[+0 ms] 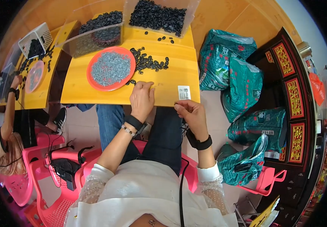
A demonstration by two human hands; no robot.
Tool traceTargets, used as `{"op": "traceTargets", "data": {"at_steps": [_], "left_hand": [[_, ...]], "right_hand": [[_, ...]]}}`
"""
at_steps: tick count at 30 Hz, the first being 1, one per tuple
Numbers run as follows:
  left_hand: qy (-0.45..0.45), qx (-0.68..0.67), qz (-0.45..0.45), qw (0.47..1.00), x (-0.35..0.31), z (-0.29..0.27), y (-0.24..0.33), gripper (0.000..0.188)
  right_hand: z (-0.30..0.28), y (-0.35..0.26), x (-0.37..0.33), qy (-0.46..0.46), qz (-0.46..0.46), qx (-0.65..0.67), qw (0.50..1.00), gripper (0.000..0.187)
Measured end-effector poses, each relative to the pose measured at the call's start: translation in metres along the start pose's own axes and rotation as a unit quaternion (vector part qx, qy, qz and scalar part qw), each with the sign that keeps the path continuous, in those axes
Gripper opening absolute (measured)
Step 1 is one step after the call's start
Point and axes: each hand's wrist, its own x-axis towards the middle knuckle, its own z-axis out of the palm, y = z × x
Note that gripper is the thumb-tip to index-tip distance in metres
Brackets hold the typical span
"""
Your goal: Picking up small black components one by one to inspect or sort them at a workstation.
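Note:
My left hand (142, 99) hovers over the front edge of the yellow table (159, 81), fingers loosely bent, thumb and forefinger tips apart. Nothing shows between them. At the edge to the right, my right hand (192, 115) pinches a small dark piece (176, 103), mostly hidden by thumb and forefinger. Beyond my left hand lies a round red plate (89, 72) heaped with grey metal screws (111, 69). Loose black oval plastic pieces (148, 61) spread beside the plate's right rim. A white printed label (184, 92) lies near my right hand.
Two clear bins, left (67, 45) and right (190, 19), hold black pieces at the table's back. Green sacks (243, 81) stand right, beside a dark carved cabinet (284, 94). Another person's arm (10, 102) works at a left table. A pink chair (61, 200) stands lower left.

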Motion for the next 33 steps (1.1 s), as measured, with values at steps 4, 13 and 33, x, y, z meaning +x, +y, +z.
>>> {"op": "traceTargets", "data": {"at_steps": [4,13,33], "left_hand": [[0.01,0.037,-0.009,0.999,0.003,0.006,0.004,0.016],[0.002,0.066,-0.014,0.998,0.005,0.014,0.005,0.009],[-0.075,-0.145,-0.084,0.983,-0.034,-0.059,0.046,0.017]], "right_hand": [[0.0,0.002,-0.002,-0.023,0.005,0.01,1.0,0.016],[-0.004,0.009,-0.001,-0.05,0.025,0.083,0.995,0.018],[0.026,-0.009,0.001,-0.073,0.036,0.215,0.973,0.016]]}}
